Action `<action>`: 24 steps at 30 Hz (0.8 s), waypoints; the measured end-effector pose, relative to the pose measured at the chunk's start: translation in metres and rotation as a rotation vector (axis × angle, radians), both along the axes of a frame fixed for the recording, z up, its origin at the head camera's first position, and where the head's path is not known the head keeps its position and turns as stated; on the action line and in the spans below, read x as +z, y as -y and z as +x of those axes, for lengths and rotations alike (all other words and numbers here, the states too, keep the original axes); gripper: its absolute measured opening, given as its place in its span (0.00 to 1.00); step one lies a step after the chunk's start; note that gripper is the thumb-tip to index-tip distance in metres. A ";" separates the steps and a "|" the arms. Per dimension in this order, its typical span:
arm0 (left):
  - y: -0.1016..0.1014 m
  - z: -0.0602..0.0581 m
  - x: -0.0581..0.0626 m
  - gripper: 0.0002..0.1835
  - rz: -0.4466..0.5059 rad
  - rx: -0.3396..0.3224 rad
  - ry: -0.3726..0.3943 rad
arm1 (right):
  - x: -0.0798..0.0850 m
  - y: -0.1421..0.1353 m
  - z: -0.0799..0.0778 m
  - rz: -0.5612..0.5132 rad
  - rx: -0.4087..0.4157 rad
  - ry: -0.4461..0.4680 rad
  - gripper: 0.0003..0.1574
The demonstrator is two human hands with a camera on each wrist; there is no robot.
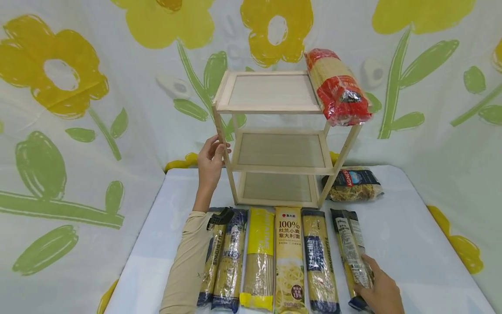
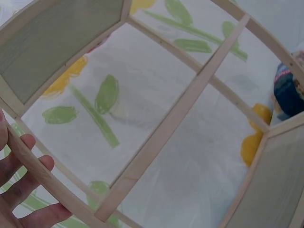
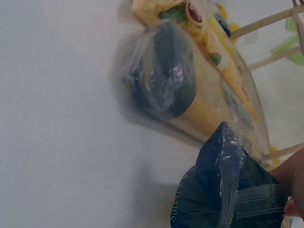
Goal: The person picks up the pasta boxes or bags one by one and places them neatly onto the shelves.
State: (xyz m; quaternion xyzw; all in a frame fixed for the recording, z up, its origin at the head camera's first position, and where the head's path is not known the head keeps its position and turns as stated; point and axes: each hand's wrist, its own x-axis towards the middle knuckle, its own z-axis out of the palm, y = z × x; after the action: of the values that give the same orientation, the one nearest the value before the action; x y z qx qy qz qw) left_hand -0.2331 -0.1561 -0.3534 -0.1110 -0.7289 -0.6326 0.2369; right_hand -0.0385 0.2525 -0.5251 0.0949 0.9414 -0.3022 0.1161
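My left hand (image 1: 211,159) holds the left front post of a three-tier wooden shelf (image 1: 274,169). In the left wrist view its fingers (image 2: 35,173) curl round that post (image 2: 52,183). At the lower right, my right hand (image 1: 380,290) grips the near half of a dark-ended spaghetti packet (image 1: 349,237). In the right wrist view the packet's crinkled dark blue end (image 3: 228,190) juts out beside the hand, most of which is out of frame. A red-and-clear bag of pasta (image 1: 337,87) lies on the top tier's right side, its near end overhanging the front edge.
Several pasta packets lie in a row before the shelf, among them a yellow one (image 1: 259,257), a cream one (image 1: 289,261) and a blue-labelled one (image 1: 319,261). An Agnesi pasta bag (image 1: 354,184) lies right of the shelf base on the white table (image 1: 415,244). A flowered cloth hangs behind.
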 end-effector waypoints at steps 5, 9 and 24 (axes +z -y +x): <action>0.001 0.001 -0.001 0.17 0.006 0.002 0.001 | 0.014 0.003 0.002 -0.060 -0.035 -0.020 0.53; 0.001 0.001 -0.002 0.18 0.017 0.001 0.000 | 0.025 0.003 0.000 -0.075 -0.069 0.000 0.52; 0.002 0.000 -0.001 0.17 0.013 -0.016 -0.007 | 0.061 -0.005 -0.001 0.028 -0.271 -0.122 0.52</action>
State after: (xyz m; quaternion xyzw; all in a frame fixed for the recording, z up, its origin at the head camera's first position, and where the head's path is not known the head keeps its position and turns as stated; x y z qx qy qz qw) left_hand -0.2327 -0.1584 -0.3545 -0.1178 -0.7229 -0.6390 0.2351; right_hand -0.0392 0.2570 -0.4643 0.2042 0.9294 -0.3070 0.0153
